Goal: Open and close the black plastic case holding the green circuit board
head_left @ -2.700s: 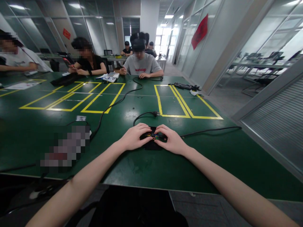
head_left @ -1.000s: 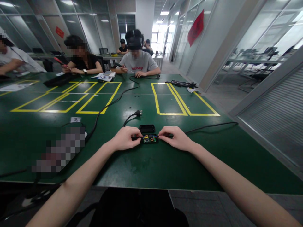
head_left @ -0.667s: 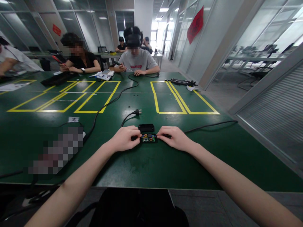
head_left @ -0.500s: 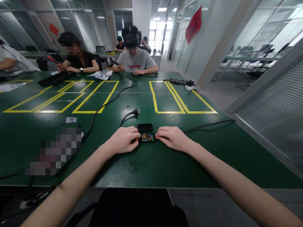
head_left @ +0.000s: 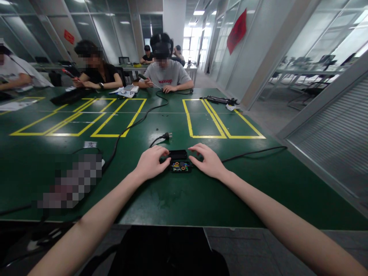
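Note:
An opened black power adapter case (head_left: 180, 169) lies on the green table, its circuit board with copper-coloured coils facing up. Just behind it is the black cover (head_left: 178, 154), hollow side up. My left hand (head_left: 152, 161) is at the left end of both pieces, thumb and fingers apart; its fingertips are close to the cover's edge, and contact cannot be made out. Across from it, my right hand (head_left: 209, 161) is open at the right end, with a gap between fingers and cover. A black cable (head_left: 253, 152) runs out to the right from behind this hand.
A power plug (head_left: 167, 136) on a short cord lies behind my left hand. To the left are a blurred-out object (head_left: 71, 180) and a long black cable (head_left: 115, 147). Yellow tape outlines (head_left: 208, 136) mark the far table, where a folded black tripod-like item (head_left: 220, 100) lies. Other people sit opposite.
Both hands have let go of the case ends and moved slightly away from me, toward the cover, with fingers spreading. The view has shifted a little.

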`<state>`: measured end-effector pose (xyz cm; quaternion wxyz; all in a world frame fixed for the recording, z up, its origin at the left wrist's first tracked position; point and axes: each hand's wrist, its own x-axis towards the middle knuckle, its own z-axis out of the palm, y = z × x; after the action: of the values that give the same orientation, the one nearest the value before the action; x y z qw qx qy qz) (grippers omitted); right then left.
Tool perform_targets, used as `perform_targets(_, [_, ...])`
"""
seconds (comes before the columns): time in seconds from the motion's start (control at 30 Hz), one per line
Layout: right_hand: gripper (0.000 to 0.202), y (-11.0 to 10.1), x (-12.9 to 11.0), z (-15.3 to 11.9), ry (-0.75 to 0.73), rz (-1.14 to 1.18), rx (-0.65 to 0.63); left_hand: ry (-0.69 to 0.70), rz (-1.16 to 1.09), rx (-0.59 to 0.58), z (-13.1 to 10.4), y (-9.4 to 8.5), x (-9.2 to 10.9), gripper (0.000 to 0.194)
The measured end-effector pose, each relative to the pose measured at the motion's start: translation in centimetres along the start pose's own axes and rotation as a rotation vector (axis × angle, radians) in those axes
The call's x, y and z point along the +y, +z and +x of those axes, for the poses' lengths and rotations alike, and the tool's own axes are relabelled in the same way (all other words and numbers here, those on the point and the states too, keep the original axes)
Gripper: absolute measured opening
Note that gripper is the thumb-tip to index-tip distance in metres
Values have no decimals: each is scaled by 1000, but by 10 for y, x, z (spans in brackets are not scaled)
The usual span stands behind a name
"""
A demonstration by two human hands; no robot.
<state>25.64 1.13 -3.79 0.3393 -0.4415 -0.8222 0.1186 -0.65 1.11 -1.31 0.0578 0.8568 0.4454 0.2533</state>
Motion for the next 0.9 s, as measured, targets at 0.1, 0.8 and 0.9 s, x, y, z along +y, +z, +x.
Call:
perform_targets(0.1, [19,5,5,3,31,-31,-28,-53,-15,-11,2,7,-2,24])
perform_targets(0.8, [31,-3,-8,-2,185,511,-93,-180,-689,-49,3,1,9,25])
perform_targets(0.9, [25,-7,-12,-1,156,511,-95,-186,-669,-63,3,-2,10,23])
